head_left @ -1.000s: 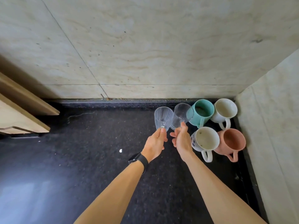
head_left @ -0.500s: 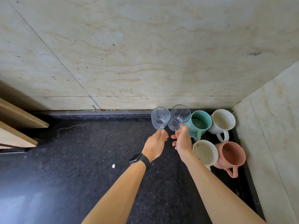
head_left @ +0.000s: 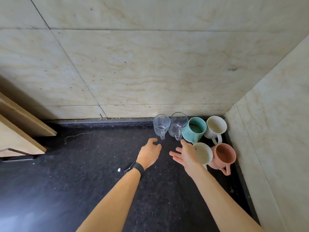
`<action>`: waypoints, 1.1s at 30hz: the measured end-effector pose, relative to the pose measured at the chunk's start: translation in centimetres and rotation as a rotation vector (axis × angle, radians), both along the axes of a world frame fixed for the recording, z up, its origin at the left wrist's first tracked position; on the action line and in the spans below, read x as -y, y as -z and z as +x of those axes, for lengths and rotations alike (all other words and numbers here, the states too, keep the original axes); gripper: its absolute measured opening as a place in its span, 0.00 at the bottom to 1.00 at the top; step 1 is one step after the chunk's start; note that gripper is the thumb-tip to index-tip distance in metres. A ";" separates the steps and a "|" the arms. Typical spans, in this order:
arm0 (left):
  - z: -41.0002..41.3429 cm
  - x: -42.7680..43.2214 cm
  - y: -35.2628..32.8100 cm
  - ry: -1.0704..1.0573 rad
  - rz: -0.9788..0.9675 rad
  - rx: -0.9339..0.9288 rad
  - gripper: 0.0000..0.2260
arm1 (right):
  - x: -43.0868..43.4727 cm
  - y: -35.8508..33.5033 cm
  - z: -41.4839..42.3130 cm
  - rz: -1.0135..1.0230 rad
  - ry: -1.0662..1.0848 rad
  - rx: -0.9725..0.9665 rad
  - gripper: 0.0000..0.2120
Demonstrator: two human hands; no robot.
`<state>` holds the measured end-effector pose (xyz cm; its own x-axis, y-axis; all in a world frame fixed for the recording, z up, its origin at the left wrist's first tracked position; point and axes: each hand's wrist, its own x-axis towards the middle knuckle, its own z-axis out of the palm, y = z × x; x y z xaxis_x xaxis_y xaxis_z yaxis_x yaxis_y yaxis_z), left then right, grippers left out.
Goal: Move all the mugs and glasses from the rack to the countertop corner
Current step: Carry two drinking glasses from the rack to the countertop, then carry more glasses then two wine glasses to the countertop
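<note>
Fingers of left hand and right hand loose, empty, near glass mugs

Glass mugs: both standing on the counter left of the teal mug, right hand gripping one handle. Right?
No. Head view: ribbed glass mug and plain glass mug stand on the counter left of the teal mug, but the right hand is open, gripping nothing.

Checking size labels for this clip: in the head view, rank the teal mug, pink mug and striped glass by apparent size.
1. pink mug and teal mug: look alike; the pink one is nearer the camera, so no ranking between them.
2. striped glass: smallest.
</note>
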<state>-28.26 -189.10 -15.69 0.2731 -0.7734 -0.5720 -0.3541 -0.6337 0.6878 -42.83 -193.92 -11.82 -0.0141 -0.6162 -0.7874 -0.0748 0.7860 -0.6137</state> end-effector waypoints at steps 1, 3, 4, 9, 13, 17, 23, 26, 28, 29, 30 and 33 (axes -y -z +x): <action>0.5 -0.8 -0.5 0.011 0.020 0.009 0.18 | -0.9 -0.9 -0.7 -0.001 -0.023 0.010 0.19; 1.6 -2.6 -1.9 0.052 0.057 0.039 0.17 | -2.8 -2.9 -1.9 0.003 -0.103 0.047 0.16; 2.2 -3.5 -2.7 0.094 0.063 0.066 0.17 | -3.7 -4.0 -2.4 -0.004 -0.158 0.070 0.14; 4.8 -8.3 -8.2 0.280 0.048 0.285 0.16 | -7.1 -9.4 -3.1 -0.443 -0.638 -0.257 0.12; 6.4 -12.7 -14.8 0.341 -0.035 0.592 0.17 | -8.3 -16.0 -1.1 -0.813 -0.897 -0.473 0.15; 8.2 -18.1 -21.9 0.231 -0.147 0.834 0.18 | -10.1 -21.7 2.4 -1.113 -1.062 -0.490 0.16; 9.6 -31.8 -29.9 -0.111 -0.161 1.047 0.17 | -17.8 -27.0 7.4 -1.446 -1.232 -0.302 0.16; 9.1 -40.7 -32.0 -0.313 -0.083 1.151 0.18 | -23.7 -28.6 9.9 -1.580 -1.346 -0.150 0.16; 8.2 -45.6 -32.9 -0.411 -0.043 1.172 0.18 | -27.1 -29.0 11.3 -1.634 -1.387 -0.075 0.15; 7.3 -49.2 -33.4 -0.472 0.001 1.176 0.18 | -29.8 -29.4 12.2 -1.662 -1.427 -0.015 0.15; 6.4 -52.6 -33.8 -0.533 0.038 1.177 0.18 | -32.7 -29.7 12.9 -1.686 -1.476 0.041 0.16; 2.8 -62.5 -35.1 -0.706 0.146 1.215 0.17 | -41.6 -30.9 14.2 -1.746 -1.603 0.219 0.17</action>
<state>-25.42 -126.57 19.39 0.9460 -0.2237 0.2345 -0.2526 -0.9622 0.1014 -28.65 -152.29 19.06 0.9323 0.1146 0.3430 0.2725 -0.8460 -0.4582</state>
